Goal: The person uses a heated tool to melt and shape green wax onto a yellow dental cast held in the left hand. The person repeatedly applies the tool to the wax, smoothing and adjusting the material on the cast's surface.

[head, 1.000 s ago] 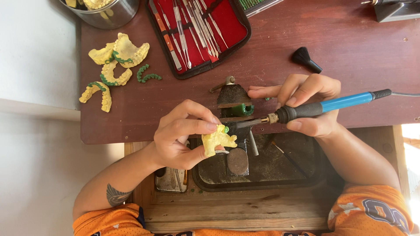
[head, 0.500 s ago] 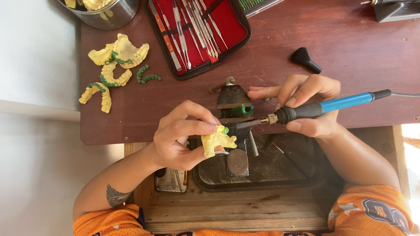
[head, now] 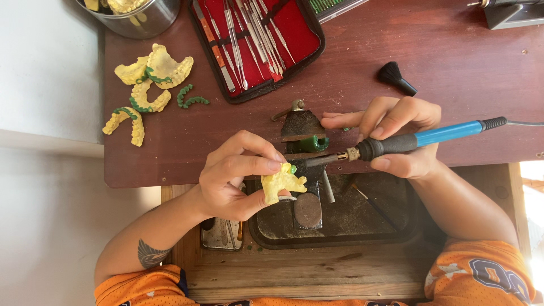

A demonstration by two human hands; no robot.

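While the left hand (head: pixel 235 178) pinches a small yellow dental cast (head: pixel 283 182) just over the dark tray (head: pixel 396 226) at the table (head: pixel 453 73) edge, the right hand (head: pixel 396 136) grips a blue-handled heated tool (head: pixel 419 140), its tip touching the green wax on the cast. Nothing has shifted in the last second: both hands hold the same pose, so the tip seems to be dwelling on one spot. More yellow casts (head: pixel 150 79) lie far left, near a red instrument case (head: pixel 255 39).
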